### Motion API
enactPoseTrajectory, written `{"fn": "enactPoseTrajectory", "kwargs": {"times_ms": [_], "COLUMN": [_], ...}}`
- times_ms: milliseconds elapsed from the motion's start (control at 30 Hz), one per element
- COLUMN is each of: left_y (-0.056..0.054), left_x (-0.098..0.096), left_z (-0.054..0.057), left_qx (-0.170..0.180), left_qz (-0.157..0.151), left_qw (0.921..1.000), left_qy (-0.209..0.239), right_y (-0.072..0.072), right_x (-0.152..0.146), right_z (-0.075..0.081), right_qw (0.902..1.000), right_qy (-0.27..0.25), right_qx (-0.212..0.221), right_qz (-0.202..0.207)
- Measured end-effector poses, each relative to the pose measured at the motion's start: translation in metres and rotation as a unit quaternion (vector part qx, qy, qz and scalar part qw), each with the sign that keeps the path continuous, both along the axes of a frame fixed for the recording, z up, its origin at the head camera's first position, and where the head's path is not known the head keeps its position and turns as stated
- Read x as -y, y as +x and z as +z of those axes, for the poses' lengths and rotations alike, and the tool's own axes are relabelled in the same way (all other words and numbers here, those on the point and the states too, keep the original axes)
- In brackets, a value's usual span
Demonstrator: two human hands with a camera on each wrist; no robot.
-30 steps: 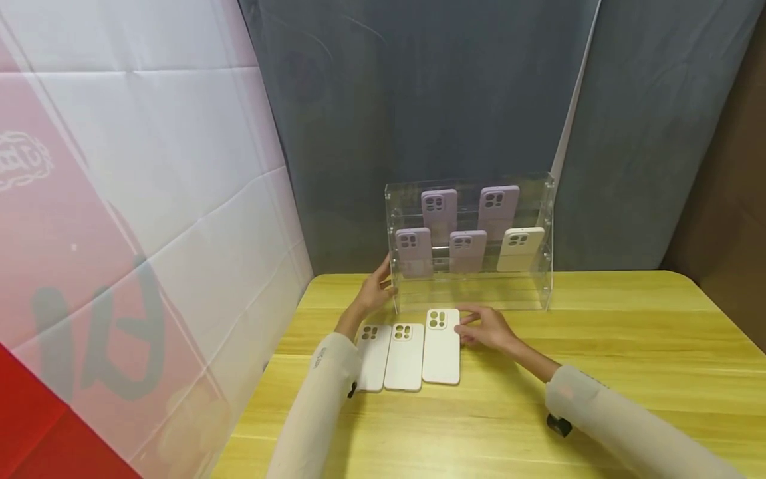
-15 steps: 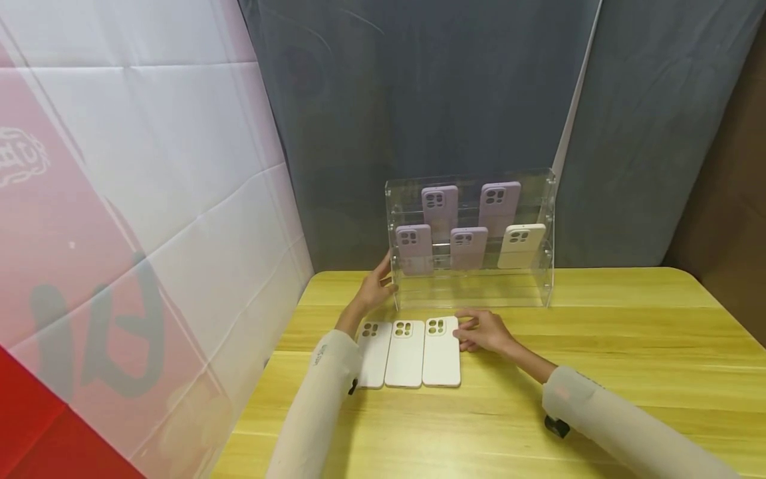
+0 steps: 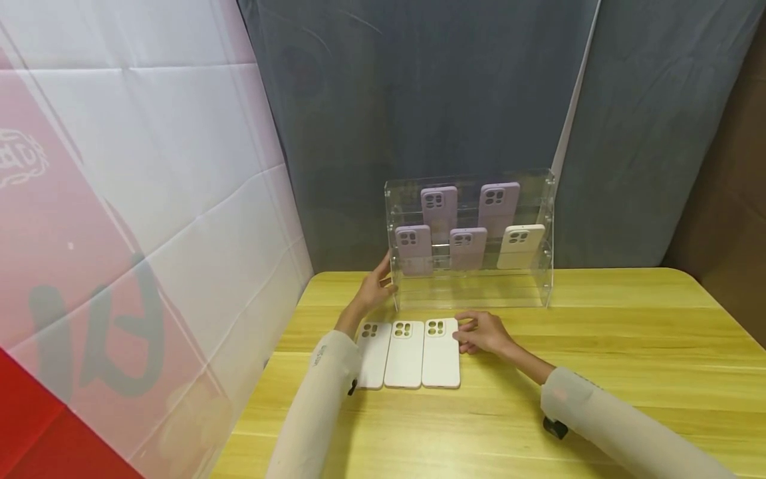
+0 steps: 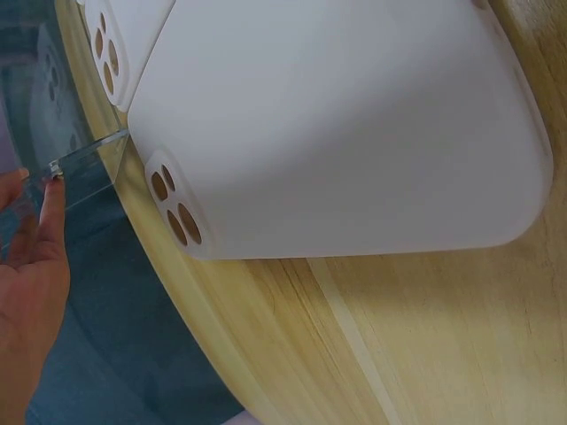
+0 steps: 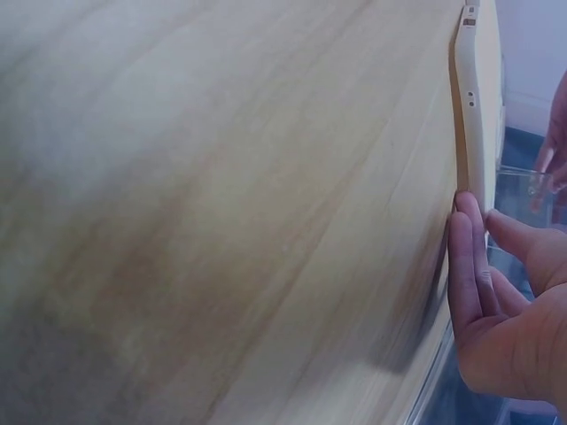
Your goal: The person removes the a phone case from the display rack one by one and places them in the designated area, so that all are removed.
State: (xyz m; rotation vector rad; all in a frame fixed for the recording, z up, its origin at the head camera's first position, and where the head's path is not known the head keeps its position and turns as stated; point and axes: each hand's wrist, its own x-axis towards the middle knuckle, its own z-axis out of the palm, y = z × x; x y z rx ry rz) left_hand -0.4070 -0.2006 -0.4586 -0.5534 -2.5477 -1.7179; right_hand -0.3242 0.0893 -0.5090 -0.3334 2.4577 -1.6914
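Note:
Three white phone cases lie side by side on the table, camera cut-outs toward the rack. My right hand [image 3: 483,332] pinches the upper right edge of the rightmost phone case [image 3: 441,359], its thumb over the top face and its other fingers along the side [image 5: 474,257]. The middle phone case [image 3: 404,359] and the left phone case [image 3: 374,359], partly behind my left sleeve, lie beside it. My left hand [image 3: 374,291] grips the left side panel of the clear acrylic display rack [image 3: 473,293], fingers partly hidden behind it.
Several lilac phone cases [image 3: 415,256] and a cream phone case [image 3: 522,256] stand on the rack's tiers. The wooden table [image 3: 610,346] ends at a grey curtain [image 3: 467,86], with a white and pink printed cloth [image 3: 197,153] along the left.
The rightmost phone case has come down flat and slightly toward me, its top edge now level with the other two. My left hand stays on the rack.

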Motion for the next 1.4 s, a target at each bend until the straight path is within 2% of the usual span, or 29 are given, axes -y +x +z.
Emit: {"fn": "enactPoseTrajectory", "kwargs": {"times_ms": [500,800,1133,1400], "left_y": [0.001,0.001,0.002,0.004], "left_x": [-0.001,-0.001,-0.002,-0.002], "left_z": [0.001,0.002,0.002,0.003], "left_qx": [-0.007,0.004,0.005,0.007], "left_qz": [0.0,0.002,0.004,0.008], "left_qw": [1.0,1.0,1.0,0.9998], "left_qy": [-0.003,-0.005,-0.008,-0.014], "right_y": [-0.001,-0.002,-0.005,-0.006], "right_x": [-0.004,-0.01,-0.03,-0.048], "right_z": [0.0,0.003,0.006,0.008], "right_qw": [0.9999,0.9996,0.9994,0.9978], "right_qy": [-0.006,-0.008,0.004,0.015], "right_qx": [-0.005,-0.01,-0.028,-0.062], "right_qz": [0.009,0.024,0.022,0.015]}}
